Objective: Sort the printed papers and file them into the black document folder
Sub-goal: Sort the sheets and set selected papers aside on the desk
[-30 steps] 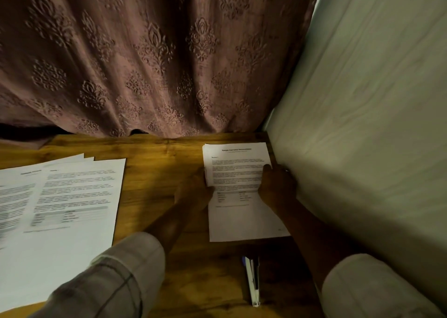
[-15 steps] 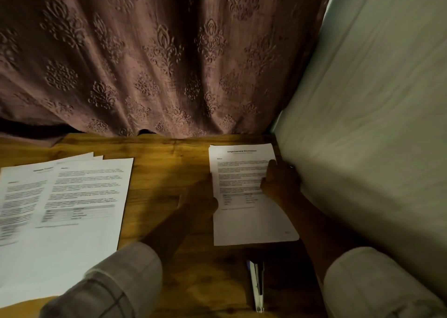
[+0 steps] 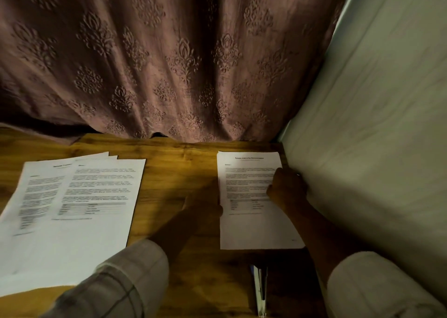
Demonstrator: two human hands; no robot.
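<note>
A printed paper (image 3: 251, 223) lies at the right end of the wooden table (image 3: 179, 170), close to the wall. My left hand (image 3: 205, 201) grips its left edge, thumb on the sheet. My right hand (image 3: 286, 189) is curled over its right edge, fingers on the text. A fanned pile of several printed papers (image 3: 72, 211) lies at the left. Just below the held sheet a dark folder (image 3: 262, 288) shows a thin pale edge; the rest of it is lost in shadow.
A brownish patterned curtain (image 3: 169, 63) hangs along the table's far edge. A pale wall (image 3: 375, 124) borders the table on the right, right beside my right hand. Bare wood lies between the two paper groups.
Both hands stay on the right sheet's edges. The view has shifted a little, so everything sits slightly further right and lower in the frame.
</note>
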